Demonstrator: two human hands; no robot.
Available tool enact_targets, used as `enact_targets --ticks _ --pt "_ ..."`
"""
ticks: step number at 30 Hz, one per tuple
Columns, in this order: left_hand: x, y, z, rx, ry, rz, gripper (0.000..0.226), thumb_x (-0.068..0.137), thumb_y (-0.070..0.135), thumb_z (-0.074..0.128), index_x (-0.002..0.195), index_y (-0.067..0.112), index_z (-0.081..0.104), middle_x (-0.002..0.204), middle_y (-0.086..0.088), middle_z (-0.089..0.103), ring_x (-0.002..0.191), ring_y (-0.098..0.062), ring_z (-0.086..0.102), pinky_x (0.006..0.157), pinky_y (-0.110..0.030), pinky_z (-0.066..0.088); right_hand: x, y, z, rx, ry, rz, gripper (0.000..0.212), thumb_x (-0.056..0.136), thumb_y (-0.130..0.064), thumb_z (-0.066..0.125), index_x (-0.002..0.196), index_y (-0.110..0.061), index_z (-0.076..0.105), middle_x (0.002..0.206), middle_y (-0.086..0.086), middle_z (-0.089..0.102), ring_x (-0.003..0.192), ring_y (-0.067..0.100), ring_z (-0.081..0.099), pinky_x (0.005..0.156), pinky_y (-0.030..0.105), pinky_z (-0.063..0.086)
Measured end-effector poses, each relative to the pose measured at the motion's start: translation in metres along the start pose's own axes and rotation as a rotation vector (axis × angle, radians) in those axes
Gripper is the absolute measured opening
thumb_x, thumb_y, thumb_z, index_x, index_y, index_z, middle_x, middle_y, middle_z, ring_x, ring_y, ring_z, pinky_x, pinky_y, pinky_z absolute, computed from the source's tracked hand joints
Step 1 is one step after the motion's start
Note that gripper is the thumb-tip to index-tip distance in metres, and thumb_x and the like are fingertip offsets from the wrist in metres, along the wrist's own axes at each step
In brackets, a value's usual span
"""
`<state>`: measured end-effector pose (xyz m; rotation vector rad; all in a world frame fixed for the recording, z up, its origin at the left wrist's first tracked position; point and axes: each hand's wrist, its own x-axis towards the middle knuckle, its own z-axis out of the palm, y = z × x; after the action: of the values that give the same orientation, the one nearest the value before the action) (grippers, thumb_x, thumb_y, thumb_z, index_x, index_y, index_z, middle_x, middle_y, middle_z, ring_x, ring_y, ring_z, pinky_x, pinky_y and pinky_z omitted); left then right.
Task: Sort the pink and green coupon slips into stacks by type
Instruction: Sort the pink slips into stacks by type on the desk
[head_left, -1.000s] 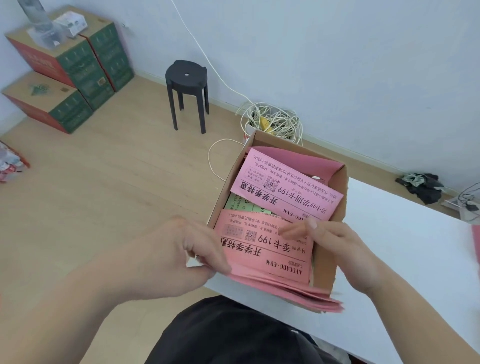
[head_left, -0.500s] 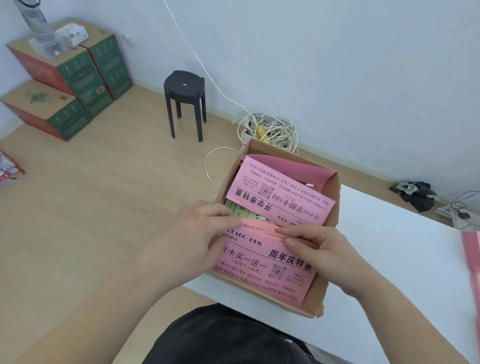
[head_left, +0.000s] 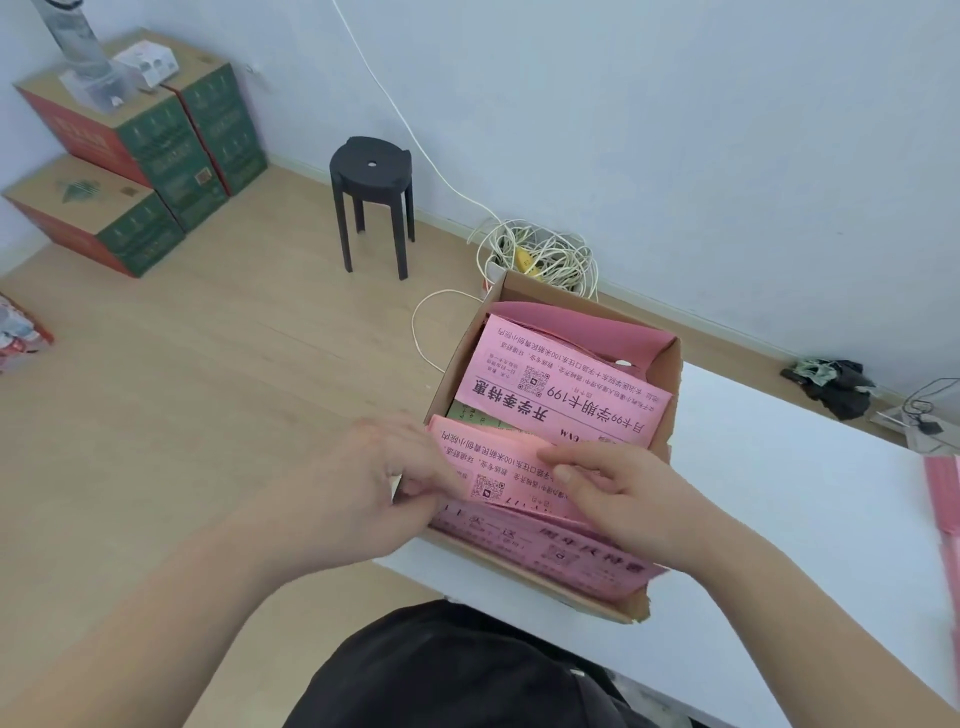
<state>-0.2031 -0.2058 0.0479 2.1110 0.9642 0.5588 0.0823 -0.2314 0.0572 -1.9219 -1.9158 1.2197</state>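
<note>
An open cardboard box (head_left: 667, 395) stands on the white table's left corner, filled with pink coupon slips. A large pink slip (head_left: 561, 395) lies across the far half. A corner of a green slip (head_left: 470, 414) peeks out beneath it. In the near half, both hands hold one pink slip (head_left: 511, 467) tilted up over a near pink stack (head_left: 571, 558). My left hand (head_left: 384, 478) pinches its left end. My right hand (head_left: 628, 493) grips its right side, fingers curled over the top.
The white table (head_left: 805, 509) stretches right, with more pink slips (head_left: 945, 499) at its right edge. Beyond the box on the floor are a coil of white cable (head_left: 540, 254), a black stool (head_left: 373, 197), stacked cartons (head_left: 130, 156) and dark cloth (head_left: 831, 382).
The slip with the bold heading now lies flat at the box's near end. Both hands have lifted another pink slip above it, tilted up.
</note>
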Motion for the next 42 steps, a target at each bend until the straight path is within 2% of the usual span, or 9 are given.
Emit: enact_targets --ticks 6,9,13,18,22,24,29,35,42 --pt "0.015 0.001 0.000 0.181 0.052 0.019 0.027 0.082 0.013 0.075 0.105 0.026 0.080 0.080 0.036 0.057 0.090 -0.012 0.063 0.078 -0.039 0.057 -0.001 -0.011 -0.002 -0.082 0.039 0.004 0.050 0.105 -0.056 0.038 0.082 -0.018 0.063 0.061 -0.012 0.059 0.060 0.005 0.054 0.068 0.031 0.050" --pt "0.014 0.001 0.003 0.253 0.070 0.049 0.030 0.085 0.012 0.065 0.110 0.021 0.079 0.102 0.018 0.074 0.101 -0.015 0.064 0.087 -0.039 0.057 -0.009 -0.015 -0.007 -0.133 -0.015 -0.005 0.049 0.105 -0.055 0.038 0.092 -0.020 0.070 0.071 -0.004 0.066 0.070 0.012 0.062 0.074 0.039 0.056" --pt "0.018 -0.004 0.006 0.305 -0.011 -0.032 0.055 0.080 0.005 0.043 0.121 0.022 0.075 0.125 0.011 0.071 0.132 -0.021 0.055 0.105 -0.051 0.049 -0.016 -0.016 -0.007 -0.177 0.038 -0.022 0.030 0.103 -0.041 0.054 0.128 -0.038 0.069 0.117 -0.024 0.069 0.111 0.001 0.060 0.095 0.020 0.049" --pt "0.025 -0.005 -0.003 0.212 -0.099 -0.139 0.059 0.092 -0.001 0.048 0.133 0.037 0.066 0.142 0.030 0.043 0.151 -0.007 0.020 0.125 -0.037 0.019 -0.012 -0.008 0.001 -0.178 0.150 -0.030 0.025 0.096 -0.034 0.068 0.120 -0.038 0.073 0.105 -0.035 0.063 0.097 -0.013 0.056 0.087 0.006 0.041" --pt "0.025 -0.006 -0.007 0.093 -0.109 -0.144 0.038 0.090 0.008 0.068 0.114 0.037 0.076 0.140 0.032 0.045 0.147 0.007 0.017 0.118 -0.010 0.012 -0.008 -0.008 0.006 -0.171 0.171 -0.078 0.014 0.090 -0.038 0.074 0.103 -0.038 0.069 0.112 -0.030 0.061 0.110 -0.004 0.055 0.097 0.020 0.043" --pt "0.025 -0.009 -0.005 0.083 -0.072 -0.128 0.024 0.088 0.012 0.074 0.101 0.031 0.079 0.127 0.026 0.062 0.139 0.002 0.037 0.117 -0.020 0.030 -0.007 -0.009 0.006 -0.159 0.180 -0.086 0.016 0.088 -0.041 0.076 0.100 -0.039 0.065 0.117 -0.030 0.061 0.111 -0.004 0.056 0.097 0.022 0.044" --pt "0.032 0.010 -0.003 -0.133 0.063 -0.239 0.022 0.096 0.019 0.066 0.097 0.040 0.071 0.077 0.004 0.068 0.070 -0.022 0.065 0.064 -0.045 0.055 -0.008 -0.019 0.002 -0.170 0.158 -0.115 0.014 0.098 -0.038 0.062 0.110 -0.043 0.065 0.091 -0.026 0.068 0.085 0.003 0.065 0.080 0.031 0.056" --pt "0.056 0.027 -0.004 -0.348 0.101 -0.342 0.033 0.103 0.013 0.056 0.098 0.044 0.066 0.093 0.009 0.077 0.078 -0.010 0.073 0.070 -0.036 0.062 -0.004 -0.022 -0.038 -0.175 0.351 -0.039 0.011 0.098 -0.029 0.060 0.100 -0.039 0.063 0.079 -0.023 0.064 0.073 0.006 0.058 0.073 0.033 0.053" --pt "0.097 0.067 0.015 -0.547 0.231 -0.344 0.016 0.102 0.008 0.057 0.101 0.018 0.070 0.087 -0.003 0.078 0.063 -0.021 0.072 0.059 -0.036 0.061 -0.024 -0.017 -0.064 -0.223 0.604 -0.076 0.023 0.102 -0.026 0.053 0.119 -0.039 0.061 0.098 -0.022 0.064 0.087 0.011 0.057 0.071 0.032 0.046"
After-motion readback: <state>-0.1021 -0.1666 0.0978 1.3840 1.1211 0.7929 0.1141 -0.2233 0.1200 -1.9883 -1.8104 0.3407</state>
